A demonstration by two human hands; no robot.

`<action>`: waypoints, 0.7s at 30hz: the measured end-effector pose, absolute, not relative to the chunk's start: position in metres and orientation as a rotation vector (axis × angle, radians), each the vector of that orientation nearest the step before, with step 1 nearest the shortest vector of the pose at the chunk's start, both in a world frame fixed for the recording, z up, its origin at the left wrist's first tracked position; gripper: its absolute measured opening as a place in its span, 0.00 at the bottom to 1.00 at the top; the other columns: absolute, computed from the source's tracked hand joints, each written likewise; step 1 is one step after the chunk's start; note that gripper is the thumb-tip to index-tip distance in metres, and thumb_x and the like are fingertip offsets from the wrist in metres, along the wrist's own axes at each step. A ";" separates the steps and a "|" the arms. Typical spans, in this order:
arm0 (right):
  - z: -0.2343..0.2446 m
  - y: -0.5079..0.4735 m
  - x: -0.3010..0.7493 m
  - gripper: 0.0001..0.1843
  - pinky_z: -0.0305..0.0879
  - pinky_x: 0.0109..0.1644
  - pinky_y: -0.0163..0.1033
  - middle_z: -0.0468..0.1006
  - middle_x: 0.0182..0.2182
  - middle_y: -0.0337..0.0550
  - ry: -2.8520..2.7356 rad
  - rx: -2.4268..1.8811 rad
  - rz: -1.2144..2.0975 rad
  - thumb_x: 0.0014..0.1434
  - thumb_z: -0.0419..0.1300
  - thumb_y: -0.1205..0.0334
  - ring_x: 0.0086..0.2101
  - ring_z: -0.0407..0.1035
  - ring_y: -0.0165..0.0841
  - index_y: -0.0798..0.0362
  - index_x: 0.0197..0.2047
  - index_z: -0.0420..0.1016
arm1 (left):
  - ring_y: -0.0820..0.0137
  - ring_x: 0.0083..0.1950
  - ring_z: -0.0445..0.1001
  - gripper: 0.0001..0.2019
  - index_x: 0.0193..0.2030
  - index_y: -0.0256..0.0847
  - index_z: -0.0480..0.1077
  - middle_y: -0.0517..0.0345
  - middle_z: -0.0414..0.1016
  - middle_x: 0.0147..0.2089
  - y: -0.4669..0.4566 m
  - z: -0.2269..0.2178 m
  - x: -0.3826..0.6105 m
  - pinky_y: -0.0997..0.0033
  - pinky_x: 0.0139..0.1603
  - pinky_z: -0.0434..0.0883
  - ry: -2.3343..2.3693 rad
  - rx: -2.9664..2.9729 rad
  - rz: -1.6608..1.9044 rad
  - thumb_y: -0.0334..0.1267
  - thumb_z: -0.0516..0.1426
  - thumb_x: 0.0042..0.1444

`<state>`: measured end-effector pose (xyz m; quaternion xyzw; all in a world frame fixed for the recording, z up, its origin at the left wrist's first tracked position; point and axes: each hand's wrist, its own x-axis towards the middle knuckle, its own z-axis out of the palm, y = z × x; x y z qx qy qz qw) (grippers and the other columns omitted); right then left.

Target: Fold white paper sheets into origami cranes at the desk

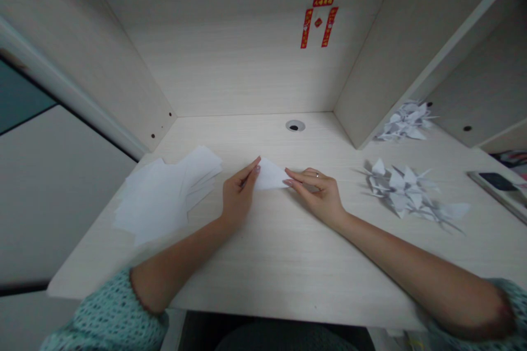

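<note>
Between my two hands is a small folded piece of white paper (270, 174), roughly triangular, held just over the desk. My left hand (241, 189) pinches its left corner between thumb and fingers. At the opposite corner, the thumb and index finger of my right hand (319, 189) close on the paper; a ring sits on one finger. To the left of my left hand lies a spread stack of white paper sheets (164, 197). Several folded white paper cranes (401, 186) are heaped to the right of my right hand.
Another heap of paper cranes (407, 119) rests farther back, beside the upright divider panel (370, 88). A phone-like flat device (500, 189) lies at the right edge. A round cable hole (295, 125) is set in the pale desk (263, 263) near the back wall.
</note>
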<state>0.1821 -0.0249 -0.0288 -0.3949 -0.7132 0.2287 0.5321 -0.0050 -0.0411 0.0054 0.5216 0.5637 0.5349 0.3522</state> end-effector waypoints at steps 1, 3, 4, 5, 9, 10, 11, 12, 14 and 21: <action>-0.029 -0.025 0.182 0.13 0.68 0.36 0.43 0.82 0.31 0.43 -1.702 -0.945 0.547 0.56 0.63 0.59 0.29 0.70 0.33 0.44 0.45 0.80 | 0.64 0.50 0.75 0.17 0.51 0.44 0.75 0.59 0.78 0.50 -0.041 0.006 -0.005 0.67 0.52 0.70 1.456 1.352 1.385 0.44 0.58 0.56; -0.028 -0.025 0.182 0.12 0.68 0.36 0.42 0.82 0.31 0.43 -1.703 -0.949 0.554 0.56 0.64 0.59 0.29 0.70 0.33 0.44 0.45 0.80 | 0.64 0.50 0.75 0.17 0.51 0.44 0.75 0.59 0.78 0.51 -0.041 0.006 -0.005 0.67 0.53 0.70 1.457 1.362 1.382 0.44 0.57 0.56; -0.028 -0.025 0.182 0.12 0.68 0.36 0.42 0.81 0.30 0.43 -1.703 -0.952 0.561 0.56 0.64 0.59 0.29 0.70 0.33 0.45 0.45 0.80 | 0.64 0.51 0.75 0.17 0.51 0.44 0.75 0.59 0.78 0.51 -0.041 0.006 -0.006 0.66 0.54 0.69 1.458 1.370 1.379 0.44 0.57 0.56; -0.028 -0.025 0.182 0.12 0.67 0.36 0.42 0.81 0.30 0.43 -1.700 -0.955 0.566 0.56 0.64 0.59 0.29 0.70 0.33 0.45 0.44 0.80 | 0.64 0.51 0.75 0.17 0.51 0.43 0.74 0.59 0.77 0.52 -0.041 0.005 -0.006 0.66 0.55 0.69 1.457 1.381 1.374 0.44 0.57 0.56; -0.026 -0.027 0.182 0.17 0.68 0.38 0.41 0.80 0.30 0.42 -1.696 -0.993 0.607 0.56 0.63 0.57 0.30 0.71 0.33 0.46 0.50 0.78 | 0.64 0.53 0.74 0.16 0.51 0.44 0.75 0.59 0.77 0.52 -0.041 0.005 -0.005 0.64 0.57 0.67 1.450 1.398 1.365 0.44 0.57 0.56; -0.025 -0.028 0.182 0.19 0.69 0.40 0.41 0.80 0.31 0.42 -1.694 -0.994 0.629 0.57 0.63 0.57 0.31 0.71 0.33 0.47 0.53 0.75 | 0.64 0.52 0.75 0.16 0.50 0.44 0.75 0.60 0.77 0.52 -0.041 0.005 -0.004 0.64 0.57 0.68 1.446 1.389 1.361 0.44 0.58 0.56; -0.024 -0.029 0.181 0.22 0.69 0.42 0.41 0.80 0.32 0.42 -1.691 -0.990 0.652 0.57 0.62 0.57 0.32 0.72 0.33 0.47 0.55 0.73 | 0.64 0.52 0.75 0.16 0.50 0.44 0.75 0.60 0.77 0.51 -0.042 0.005 -0.003 0.64 0.56 0.68 1.441 1.377 1.357 0.43 0.58 0.55; -0.024 -0.029 0.181 0.24 0.69 0.43 0.41 0.80 0.33 0.42 -1.689 -0.985 0.674 0.57 0.62 0.57 0.33 0.73 0.32 0.47 0.57 0.71 | 0.64 0.52 0.75 0.16 0.49 0.44 0.76 0.60 0.78 0.51 -0.043 0.005 -0.002 0.64 0.56 0.68 1.436 1.368 1.352 0.43 0.58 0.55; -0.023 -0.030 0.179 0.24 0.70 0.43 0.41 0.81 0.34 0.42 -1.689 -0.980 0.699 0.57 0.62 0.56 0.34 0.73 0.33 0.47 0.57 0.71 | 0.64 0.52 0.75 0.16 0.49 0.44 0.76 0.61 0.78 0.50 -0.045 0.005 0.000 0.64 0.57 0.68 1.419 1.370 1.329 0.43 0.59 0.54; -0.023 -0.028 0.176 0.15 0.68 0.38 0.40 0.81 0.32 0.42 -1.687 -0.936 0.695 0.58 0.62 0.60 0.31 0.70 0.32 0.44 0.49 0.78 | 0.65 0.52 0.75 0.17 0.50 0.45 0.75 0.60 0.78 0.51 -0.044 -0.003 0.001 0.66 0.56 0.68 1.370 1.439 1.256 0.45 0.58 0.56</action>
